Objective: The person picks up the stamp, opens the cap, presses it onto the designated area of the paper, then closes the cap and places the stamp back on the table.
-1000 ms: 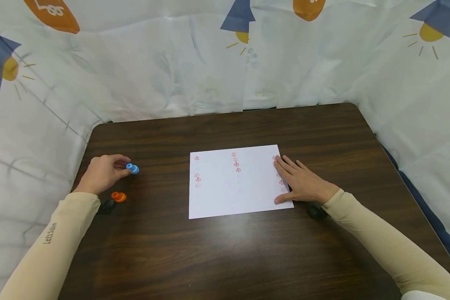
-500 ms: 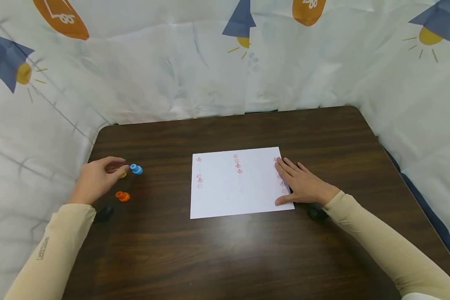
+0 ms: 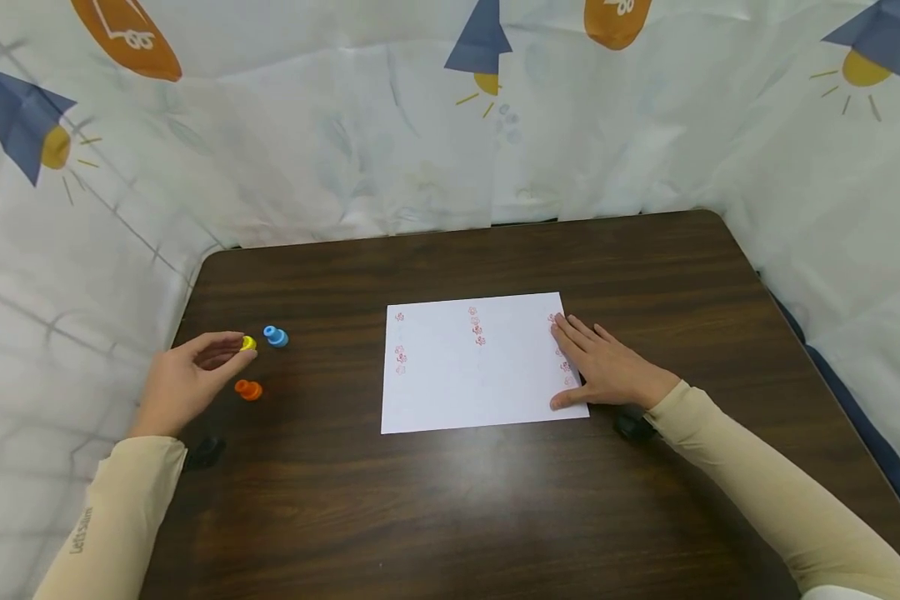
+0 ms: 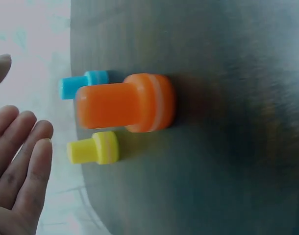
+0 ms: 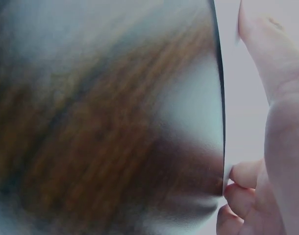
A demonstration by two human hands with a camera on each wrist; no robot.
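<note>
My left hand [image 3: 187, 379] hovers at the table's left with thumb and fingers parted. Close to its fingertips, a small yellow stamp [image 3: 248, 343] is partly covered in the head view. The left wrist view shows that yellow stamp [image 4: 94, 148] standing upright on the table, apart from the fingers. A blue stamp [image 3: 276, 336] stands just beyond, and an orange stamp [image 3: 248, 390] stands nearer the body. My right hand [image 3: 607, 362] lies flat with spread fingers on the right edge of a white sheet of paper [image 3: 450, 392]. The paper bears red flower prints, some hidden under that hand.
The dark wooden table [image 3: 420, 517] has rounded far corners. White patterned curtains [image 3: 307, 150] hang behind it and at both sides. Dark wrist devices lie under each wrist, one by the right wrist [image 3: 633, 423].
My left hand has drawn back from the blue stamp toward the body, leaving it standing. The yellow stamp has come into view by the fingertips. The right hand stays on the paper.
</note>
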